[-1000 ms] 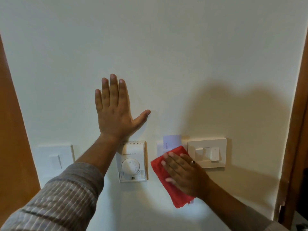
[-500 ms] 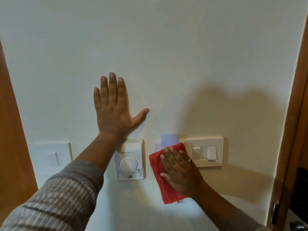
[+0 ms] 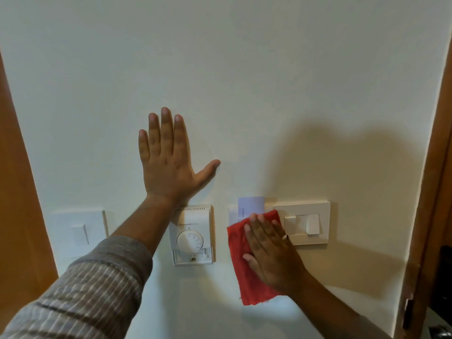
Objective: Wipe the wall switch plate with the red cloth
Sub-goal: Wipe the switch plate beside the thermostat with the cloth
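Note:
A red cloth lies flat against the wall under my right hand, which presses it with fingers together. The cloth covers most of a small white plate with a pale card slotted in its top. Just to the right is a cream wall switch plate with two rockers; my fingers' edge touches its left side. My left hand rests flat on the bare wall above, fingers spread, holding nothing.
A white dial thermostat hangs left of the cloth, below my left wrist. Another white switch plate sits further left. Wooden door frames border the wall on both sides.
My right hand and the red cloth have slid a little up and to the left along the wall. My left hand has stayed flat on the wall.

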